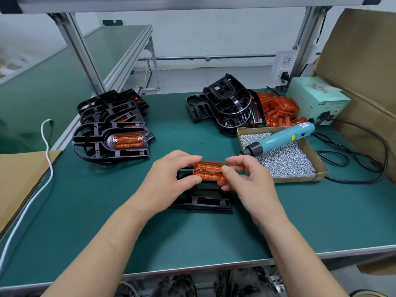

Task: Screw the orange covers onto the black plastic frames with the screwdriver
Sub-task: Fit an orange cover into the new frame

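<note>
Presently on the bench, item by item:

- Orange cover [211,171]: one piece, held just above the black frame [205,200] at the near middle of the green mat, not yet seated. Translucent moulded plastic, ribbed inside; likely light and stiff, with a glossy face that could slip or mark. Best held by its short ends, as it is now.
- Left hand [171,179]: thumb and fingertips pinch the cover's left end.
- Right hand [246,181]: thumb and fingers pinch the right end; both grips are narrow and neither hand holds anything else.
- Black frame: lies flat, mostly hidden under the hands. Thin ribbed plastic, probably rigid but liable to skate on the mat when pressed, so it wants one hand steadying it.
- Screwdriver [280,139]: teal, corded, lying across the cardboard tray [300,180] of small screws, unheld. Likely the heaviest item; take it by the barrel.
- Finished frames [111,142]: stacked far left, with a cover fitted on the top one.
- Bare frames [227,103] and spare covers [276,110]: heaped at the far right.
</note>
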The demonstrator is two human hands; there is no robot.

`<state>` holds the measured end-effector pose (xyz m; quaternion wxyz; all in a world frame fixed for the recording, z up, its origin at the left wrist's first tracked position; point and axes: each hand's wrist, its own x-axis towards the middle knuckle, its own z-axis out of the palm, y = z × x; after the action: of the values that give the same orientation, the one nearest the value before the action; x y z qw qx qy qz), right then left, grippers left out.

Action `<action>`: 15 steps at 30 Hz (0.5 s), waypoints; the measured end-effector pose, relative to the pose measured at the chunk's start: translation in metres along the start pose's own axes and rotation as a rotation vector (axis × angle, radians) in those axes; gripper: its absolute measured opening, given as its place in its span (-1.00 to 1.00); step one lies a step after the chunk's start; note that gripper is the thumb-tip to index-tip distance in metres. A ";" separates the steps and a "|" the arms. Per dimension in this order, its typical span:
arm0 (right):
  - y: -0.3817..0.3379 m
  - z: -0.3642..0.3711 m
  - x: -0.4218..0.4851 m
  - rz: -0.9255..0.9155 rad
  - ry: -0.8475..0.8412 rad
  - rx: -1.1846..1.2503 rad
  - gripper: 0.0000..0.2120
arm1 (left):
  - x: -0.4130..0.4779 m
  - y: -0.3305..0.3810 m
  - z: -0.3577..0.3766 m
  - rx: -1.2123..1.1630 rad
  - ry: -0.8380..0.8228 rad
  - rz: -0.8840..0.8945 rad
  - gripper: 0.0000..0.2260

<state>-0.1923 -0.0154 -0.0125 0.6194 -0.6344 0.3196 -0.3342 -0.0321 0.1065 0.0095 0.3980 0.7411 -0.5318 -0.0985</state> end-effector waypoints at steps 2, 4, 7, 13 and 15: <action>0.005 0.000 0.000 -0.014 0.015 -0.083 -0.86 | 0.000 0.000 -0.001 0.076 -0.038 0.002 -0.63; 0.010 -0.001 0.000 -0.044 0.044 -0.269 -0.89 | 0.000 -0.001 0.000 0.165 -0.085 0.000 -0.64; 0.014 -0.001 -0.003 -0.124 0.085 -0.490 -0.94 | -0.001 -0.002 0.003 0.293 -0.122 0.009 -0.63; 0.016 0.002 -0.006 -0.179 0.081 -0.757 -0.90 | 0.005 -0.003 0.004 0.360 -0.216 -0.071 -0.62; 0.017 0.003 -0.004 -0.169 0.082 -0.770 -0.90 | 0.006 -0.004 0.001 0.293 -0.252 -0.111 -0.63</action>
<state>-0.1926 -0.0107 -0.0294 0.2930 -0.8307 0.3926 -0.2646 -0.0271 0.1016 0.0077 0.2100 0.8012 -0.5442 -0.1335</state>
